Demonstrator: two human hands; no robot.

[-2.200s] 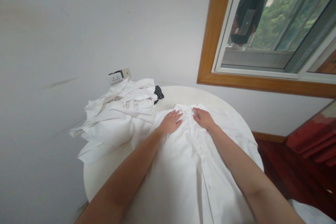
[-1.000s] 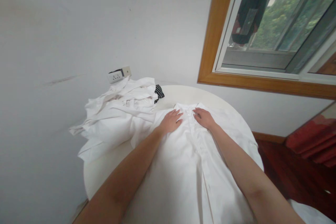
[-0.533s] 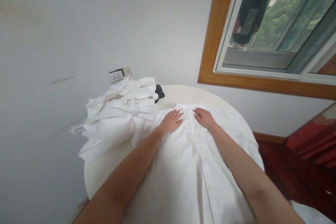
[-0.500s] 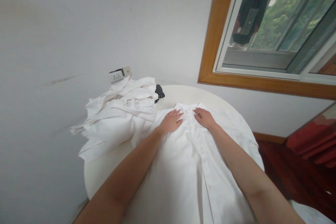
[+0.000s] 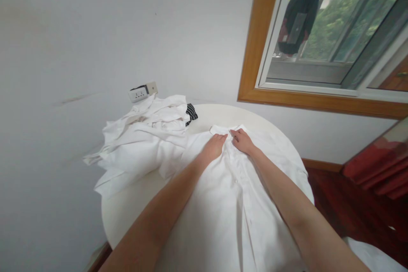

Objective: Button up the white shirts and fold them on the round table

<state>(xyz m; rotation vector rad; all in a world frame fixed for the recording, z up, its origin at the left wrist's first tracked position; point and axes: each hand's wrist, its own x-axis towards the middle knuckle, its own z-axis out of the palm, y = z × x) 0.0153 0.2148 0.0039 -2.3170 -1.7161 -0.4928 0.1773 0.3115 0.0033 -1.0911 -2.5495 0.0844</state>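
Observation:
A white button-front shirt (image 5: 210,204) lies spread on the round white table (image 5: 127,208), its collar at the far end and its front placket running toward me. My left hand (image 5: 216,146) is at the left side of the placket just below the collar, fingers curled in and closed on the cloth. Close beside it, my right hand (image 5: 242,140) pinches the shirt's right front edge near the collar with thumb and index finger. Whatever lies between the fingertips is too small to make out.
A heap of crumpled white clothes (image 5: 143,136) lies on the table's left side, with a black-and-white striped cloth (image 5: 191,114) at its far edge. Behind are a wall socket (image 5: 138,94) and a wood-framed window (image 5: 247,89). A red curtain (image 5: 376,165) hangs at right.
Both hands have moved inward to the placket below the collar. Their fingers, lying flatter on the shirt before, are now drawn together on its front edges.

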